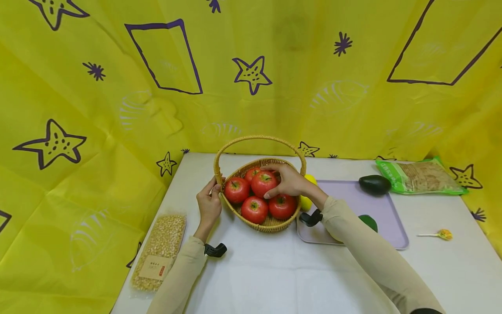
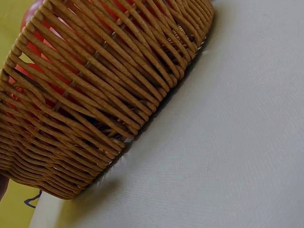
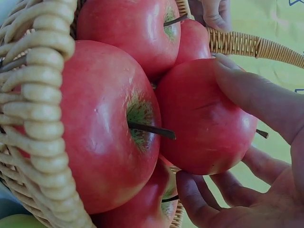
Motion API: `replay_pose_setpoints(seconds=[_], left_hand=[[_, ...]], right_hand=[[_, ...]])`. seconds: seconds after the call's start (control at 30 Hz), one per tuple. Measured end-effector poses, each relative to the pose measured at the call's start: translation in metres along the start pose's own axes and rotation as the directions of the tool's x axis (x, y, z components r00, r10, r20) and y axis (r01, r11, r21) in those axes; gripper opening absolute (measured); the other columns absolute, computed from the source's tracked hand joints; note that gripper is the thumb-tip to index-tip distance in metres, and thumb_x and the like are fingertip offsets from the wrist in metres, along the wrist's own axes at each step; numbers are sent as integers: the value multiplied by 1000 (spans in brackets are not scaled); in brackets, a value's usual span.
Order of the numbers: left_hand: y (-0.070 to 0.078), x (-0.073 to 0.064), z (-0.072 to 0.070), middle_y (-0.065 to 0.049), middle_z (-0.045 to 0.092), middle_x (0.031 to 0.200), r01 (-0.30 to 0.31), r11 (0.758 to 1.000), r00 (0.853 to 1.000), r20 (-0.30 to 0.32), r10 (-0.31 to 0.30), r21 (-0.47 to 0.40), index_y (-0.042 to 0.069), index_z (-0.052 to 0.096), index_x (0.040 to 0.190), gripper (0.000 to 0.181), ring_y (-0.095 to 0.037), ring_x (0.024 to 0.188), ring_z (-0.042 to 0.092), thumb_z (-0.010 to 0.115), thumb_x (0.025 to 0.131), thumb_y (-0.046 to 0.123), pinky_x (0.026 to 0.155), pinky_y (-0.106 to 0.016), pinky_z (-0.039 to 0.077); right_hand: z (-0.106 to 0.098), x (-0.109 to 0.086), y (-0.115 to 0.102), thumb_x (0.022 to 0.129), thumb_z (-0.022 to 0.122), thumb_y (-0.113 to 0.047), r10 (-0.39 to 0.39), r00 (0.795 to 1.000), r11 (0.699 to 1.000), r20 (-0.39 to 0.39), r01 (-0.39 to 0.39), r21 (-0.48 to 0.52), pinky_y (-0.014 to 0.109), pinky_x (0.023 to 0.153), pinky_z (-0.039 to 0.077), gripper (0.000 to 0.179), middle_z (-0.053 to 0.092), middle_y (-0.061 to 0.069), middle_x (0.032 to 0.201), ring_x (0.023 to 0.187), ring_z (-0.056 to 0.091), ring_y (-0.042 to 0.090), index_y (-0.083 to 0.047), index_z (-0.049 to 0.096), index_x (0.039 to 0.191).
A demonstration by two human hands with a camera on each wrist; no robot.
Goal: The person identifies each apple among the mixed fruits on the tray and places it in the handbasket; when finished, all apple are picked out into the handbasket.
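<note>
A wicker basket point(image 1: 270, 228) with a tall arched handle stands on the white table, holding several red apples point(image 1: 254, 210). My right hand point(image 1: 289, 179) reaches in from the right and grips the uppermost apple point(image 1: 262, 184). Seen from the right wrist, thumb and fingers curl round this apple point(image 3: 204, 123), which sits against its neighbours. On the other side, my left hand point(image 1: 209, 205) pinches the basket near the left foot of the handle. The left wrist view is mostly the basket's woven side point(image 2: 104, 80), with red showing through the gaps.
Right of the basket lies a lavender tray point(image 1: 392, 222) with an avocado point(image 1: 374, 185) and a green object point(image 1: 368, 222), partly covered by my sleeve. Yellow fruit point(image 1: 306, 203) shows behind my right wrist. A green-edged bag point(image 1: 427, 176), a lollipop point(image 1: 444, 234) and a kernel pack point(image 1: 162, 240) lie around.
</note>
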State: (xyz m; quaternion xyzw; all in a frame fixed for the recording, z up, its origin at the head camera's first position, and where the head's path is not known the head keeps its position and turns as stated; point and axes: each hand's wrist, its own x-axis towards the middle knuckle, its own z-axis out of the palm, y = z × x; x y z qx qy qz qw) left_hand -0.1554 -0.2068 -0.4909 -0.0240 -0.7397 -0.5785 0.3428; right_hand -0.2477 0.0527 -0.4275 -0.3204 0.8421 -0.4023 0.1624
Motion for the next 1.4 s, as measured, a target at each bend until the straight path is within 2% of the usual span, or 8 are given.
replay_pose_setpoints(seconds=[0.1, 0.23, 0.33, 0.57, 0.8, 1.03, 1.23, 1.4], left_hand=[[0, 1, 1, -39, 72, 113, 0, 1000, 1000, 10, 1, -6, -17, 66, 131, 31, -14, 114, 72, 59, 102, -10, 90, -9, 53], [-4, 1, 2, -39, 71, 114, 2, 1000, 1000, 24, -1, -15, -17, 66, 132, 31, -15, 115, 71, 59, 102, -9, 92, -10, 53], [-15, 1, 3, -40, 71, 115, 13, 1000, 1000, 21, -13, -19, -16, 66, 132, 31, -13, 116, 70, 59, 103, -9, 93, -11, 54], [-39, 2, 3, -32, 75, 117, 32, 999, 999, 15, -32, -18, -12, 68, 133, 31, 6, 113, 65, 60, 103, -7, 91, -9, 53], [-43, 2, -8, -29, 76, 116, 7, 1000, 1000, 10, -7, -24, -7, 70, 134, 31, 4, 112, 68, 61, 105, 0, 90, -10, 54], [-43, -1, -11, -31, 75, 115, 2, 1000, 1000, -5, -2, -15, -7, 71, 132, 30, 3, 110, 69, 62, 105, 1, 87, -11, 53], [-43, -4, -9, -31, 75, 115, 15, 999, 1000, -17, -15, -33, -7, 71, 132, 30, -2, 111, 70, 61, 104, -3, 88, -10, 53], [-43, -6, -6, -34, 74, 113, 21, 1000, 1000, -17, -21, -5, -13, 68, 131, 31, -5, 111, 70, 59, 103, -9, 89, -9, 53]], right_hand=[[-1, 0, 0, 77, 97, -20, 3, 1000, 1000, 8, -3, -16, 55, 109, 53, 87, 65, 21, 141, 127, 62, 38, -4, 55, 152], [-4, -2, -2, 79, 95, -20, -3, 1000, 999, 18, 4, -37, 56, 109, 52, 87, 64, 21, 142, 129, 61, 39, -3, 54, 153], [-5, -5, -3, 81, 93, -21, -15, 999, 998, 31, 17, -63, 57, 109, 52, 86, 62, 23, 145, 130, 61, 40, -2, 53, 154], [-3, -17, -4, 83, 92, -26, -32, 998, 997, 59, 35, -62, 60, 114, 47, 96, 53, 22, 156, 140, 54, 41, -4, 42, 162], [-2, -33, -11, 89, 87, -28, -100, 993, 993, 61, 103, -51, 65, 122, 36, 93, 42, 22, 165, 151, 42, 44, -3, 38, 163], [-11, -47, -18, 92, 84, -28, -123, 991, 990, 51, 126, -61, 68, 120, 36, 90, 38, 20, 168, 153, 40, 45, -4, 36, 164], [-22, -69, -11, 97, 79, -33, -113, 991, 992, 77, 117, -49, 67, 120, 37, 82, 46, 20, 164, 151, 44, 44, -8, 39, 164], [-35, -93, 4, 100, 76, -29, -101, 991, 995, 84, 98, 33, 63, 119, 41, 66, 57, 19, 156, 144, 54, 42, -4, 51, 157]])
